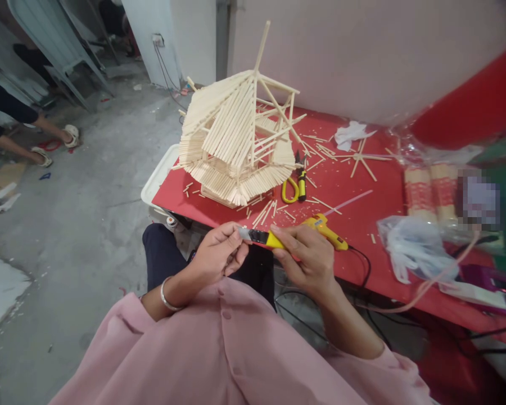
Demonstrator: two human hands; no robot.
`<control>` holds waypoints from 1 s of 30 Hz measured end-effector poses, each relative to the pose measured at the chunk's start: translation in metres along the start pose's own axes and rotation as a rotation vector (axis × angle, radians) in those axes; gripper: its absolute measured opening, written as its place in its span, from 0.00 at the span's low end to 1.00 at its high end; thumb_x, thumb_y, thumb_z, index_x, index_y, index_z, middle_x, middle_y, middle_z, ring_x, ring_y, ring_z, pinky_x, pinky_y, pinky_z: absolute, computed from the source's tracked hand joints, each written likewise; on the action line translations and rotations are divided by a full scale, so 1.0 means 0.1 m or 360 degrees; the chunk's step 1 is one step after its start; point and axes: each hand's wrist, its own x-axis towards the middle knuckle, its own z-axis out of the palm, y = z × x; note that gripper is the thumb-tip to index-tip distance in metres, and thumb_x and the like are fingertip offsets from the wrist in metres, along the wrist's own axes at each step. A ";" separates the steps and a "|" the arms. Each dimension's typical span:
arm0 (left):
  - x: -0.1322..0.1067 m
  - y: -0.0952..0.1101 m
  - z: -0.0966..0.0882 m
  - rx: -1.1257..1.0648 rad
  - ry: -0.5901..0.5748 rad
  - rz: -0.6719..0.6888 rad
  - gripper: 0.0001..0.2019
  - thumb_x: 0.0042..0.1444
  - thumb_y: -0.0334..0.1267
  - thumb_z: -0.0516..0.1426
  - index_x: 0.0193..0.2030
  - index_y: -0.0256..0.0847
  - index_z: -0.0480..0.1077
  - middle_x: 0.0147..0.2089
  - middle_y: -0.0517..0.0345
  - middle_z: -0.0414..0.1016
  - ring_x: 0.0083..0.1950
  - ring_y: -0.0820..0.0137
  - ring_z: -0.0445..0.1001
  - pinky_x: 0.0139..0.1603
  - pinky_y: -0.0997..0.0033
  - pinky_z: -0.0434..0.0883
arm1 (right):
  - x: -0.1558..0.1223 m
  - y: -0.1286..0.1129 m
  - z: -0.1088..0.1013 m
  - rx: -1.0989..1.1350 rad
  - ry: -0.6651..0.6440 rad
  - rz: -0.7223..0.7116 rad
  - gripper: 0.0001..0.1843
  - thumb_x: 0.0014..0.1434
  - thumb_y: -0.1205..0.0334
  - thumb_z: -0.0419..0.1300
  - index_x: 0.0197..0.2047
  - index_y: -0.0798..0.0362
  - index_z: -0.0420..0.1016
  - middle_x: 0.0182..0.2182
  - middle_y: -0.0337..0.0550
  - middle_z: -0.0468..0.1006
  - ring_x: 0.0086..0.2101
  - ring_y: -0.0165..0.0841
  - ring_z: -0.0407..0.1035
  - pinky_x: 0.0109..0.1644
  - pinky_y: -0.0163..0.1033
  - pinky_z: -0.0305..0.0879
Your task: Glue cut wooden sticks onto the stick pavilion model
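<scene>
In the middle of the head view, my right hand [306, 256] is closed round the yellow handle of a utility knife [259, 235]. The knife has a black middle and a grey blade pointing left. My left hand [221, 247] is pinched at the blade's end. What sits between its fingertips is too small to make out. Just beyond my hands, a house model built of thin wooden sticks [231, 135] stands on the red table [365, 205], part of its roof an open frame. A yellow glue gun [326, 229] lies right of my hand, a glue stick in its back.
Yellow-handled pliers [302, 183] and loose wooden sticks [266, 212] lie beside the model. Further right are a stick star [358, 158], crumpled tissue [352, 135], stick packs [419, 194] and a plastic bag [417, 244]. Cables hang below the table edge. Another person's legs [25, 124] show far left.
</scene>
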 end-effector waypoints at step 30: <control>0.37 0.74 0.22 0.0011 0.0384 0.0044 0.15 0.48 0.39 0.71 0.31 0.37 0.70 0.24 0.64 0.74 0.15 0.82 0.65 0.12 0.84 0.56 | -0.01 1.79 -0.56 -0.0718 -0.0843 0.1234 0.22 0.63 0.59 0.53 0.56 0.52 0.78 0.53 0.57 0.80 0.47 0.47 0.76 0.47 0.47 0.69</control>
